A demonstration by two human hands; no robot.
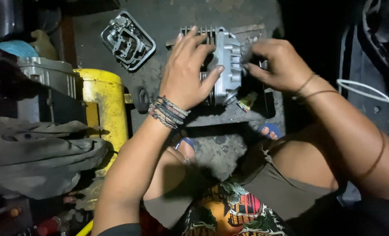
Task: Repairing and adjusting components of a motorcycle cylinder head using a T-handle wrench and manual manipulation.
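Note:
A grey finned metal engine cylinder block (227,61) stands on a dark slab (229,116) on the concrete floor. My left hand (188,70), with several bracelets at the wrist, is spread over its left side and steadies it. My right hand (275,63) is closed at the block's right side, fingertips pinching a small dark piece (248,54) against it; what the piece is cannot be made out. A small yellowish object (247,102) lies under the block's lower right corner.
A grey metal engine cover (128,40) lies on the floor at upper left. A yellow cylinder (103,102) stands to the left, beside grey cloth (37,153). A dark ring (142,98) lies by the slab. A white cable (369,91) runs at right. My knees and sandalled feet (268,130) are below.

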